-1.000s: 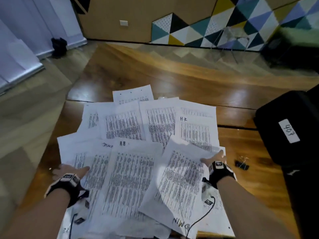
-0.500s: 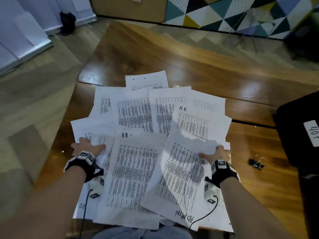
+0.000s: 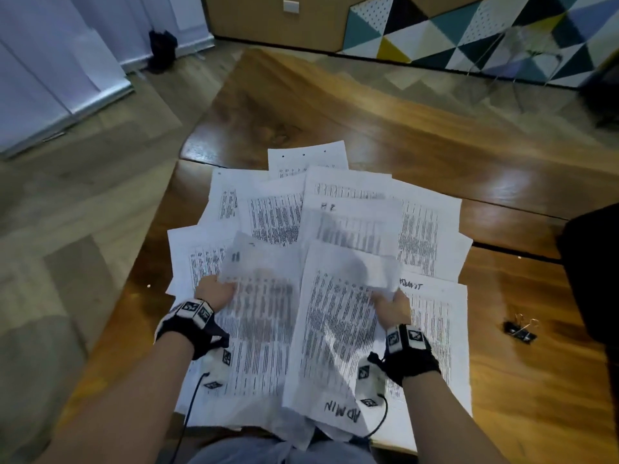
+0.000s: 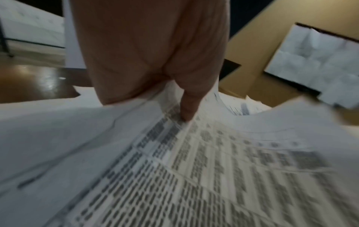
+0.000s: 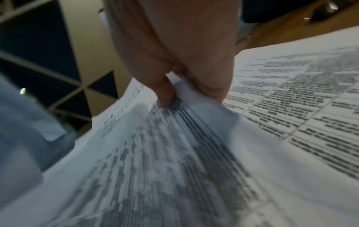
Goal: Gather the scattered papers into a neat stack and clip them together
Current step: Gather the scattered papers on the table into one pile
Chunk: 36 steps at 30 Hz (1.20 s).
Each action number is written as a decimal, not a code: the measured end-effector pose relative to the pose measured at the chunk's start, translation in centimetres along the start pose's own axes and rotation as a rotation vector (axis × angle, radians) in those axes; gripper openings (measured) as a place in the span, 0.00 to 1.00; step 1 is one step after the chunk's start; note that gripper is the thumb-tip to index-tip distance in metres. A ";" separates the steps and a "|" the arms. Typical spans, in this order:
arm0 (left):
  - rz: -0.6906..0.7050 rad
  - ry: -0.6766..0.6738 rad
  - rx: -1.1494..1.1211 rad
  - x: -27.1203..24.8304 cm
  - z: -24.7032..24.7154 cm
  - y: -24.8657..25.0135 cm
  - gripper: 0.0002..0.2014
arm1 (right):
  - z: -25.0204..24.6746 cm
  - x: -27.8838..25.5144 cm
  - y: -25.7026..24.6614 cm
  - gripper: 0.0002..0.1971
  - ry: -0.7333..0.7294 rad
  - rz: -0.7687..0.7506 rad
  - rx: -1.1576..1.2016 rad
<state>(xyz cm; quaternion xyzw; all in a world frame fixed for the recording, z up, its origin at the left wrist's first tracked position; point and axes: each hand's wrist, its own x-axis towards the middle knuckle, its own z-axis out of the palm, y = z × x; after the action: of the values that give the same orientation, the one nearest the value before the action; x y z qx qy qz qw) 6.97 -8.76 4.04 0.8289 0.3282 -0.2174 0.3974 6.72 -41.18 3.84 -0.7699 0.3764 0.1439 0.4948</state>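
Observation:
Several printed sheets [image 3: 338, 229] lie fanned and overlapping on the wooden table [image 3: 368, 128]. My left hand [image 3: 214, 291] pinches the left edge of a lifted, blurred sheet [image 3: 261, 296]; in the left wrist view the thumb [image 4: 189, 104] presses on top of that paper [image 4: 194, 169]. My right hand [image 3: 390, 304] pinches the right edge of the sheet marked ADMIN [image 3: 335, 329], its corner curled up. The right wrist view shows the thumb [image 5: 165, 95] clamping that sheet [image 5: 155, 161]. A black binder clip [image 3: 521, 331] lies on the table to the right of the papers.
A black case [image 3: 593, 279] stands at the table's right edge, close to the clip. The far half of the table is bare wood. The near table edge runs under the lowest sheets, which overhang my lap [image 3: 268, 455]. Floor lies to the left.
Both hands moved inward from the outer edges of the spread and took hold of sheets, lifting them. The front sheets have slid toward the middle; the head view has tilted down.

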 end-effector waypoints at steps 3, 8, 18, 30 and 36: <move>0.014 0.114 -0.076 0.3 -1.3 -0.2 0.12 | -1.5 0.7 -0.9 0.12 0.218 -0.116 -0.004; 0.061 0.008 -0.315 0.8 -3.8 0.2 0.15 | -3.2 0.8 -1.9 0.05 0.320 -0.173 -0.092; 0.195 0.065 -0.310 1.8 -1.5 5.6 0.08 | 1.5 -1.8 -2.2 0.51 -0.079 -0.229 0.045; 0.168 0.125 -0.063 2.4 2.4 3.2 0.23 | 1.5 -0.9 -1.2 0.07 -0.188 -0.112 0.012; -0.359 0.424 0.280 3.5 -1.7 -1.2 0.42 | -1.6 2.6 -0.9 0.32 0.026 -0.077 0.035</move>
<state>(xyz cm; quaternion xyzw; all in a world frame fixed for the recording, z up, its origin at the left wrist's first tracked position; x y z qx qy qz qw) 8.67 -5.52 2.26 0.8313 0.5116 -0.1494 0.1575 8.83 -43.54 3.65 -0.7769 0.3553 0.1081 0.5084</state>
